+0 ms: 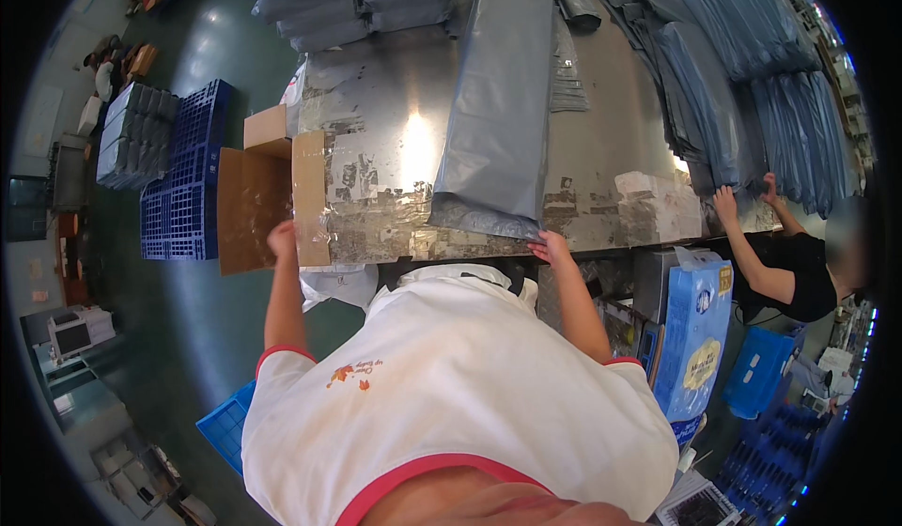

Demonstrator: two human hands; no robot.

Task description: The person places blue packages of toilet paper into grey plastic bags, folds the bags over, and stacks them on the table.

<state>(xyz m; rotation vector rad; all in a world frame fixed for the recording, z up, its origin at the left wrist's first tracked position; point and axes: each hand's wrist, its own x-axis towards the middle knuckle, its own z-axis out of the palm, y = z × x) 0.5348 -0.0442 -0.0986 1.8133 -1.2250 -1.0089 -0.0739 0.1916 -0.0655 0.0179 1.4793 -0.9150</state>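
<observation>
Two hands, one left hand (281, 239) and one right hand (554, 247), and one white T-shirt (460, 376) count at one metal-topped table (376, 207), along with one open cardboard box (256, 208) and one long grey plastic bundle (498, 103). Two stacks of grey packages (324, 28) line the far left; one blue-wrapped tissue pack (697, 338) and one co-worker (785, 268), two hands visible, appear at right. The blue-grey plastic bags (742, 19) overlap too heavily to count.
</observation>
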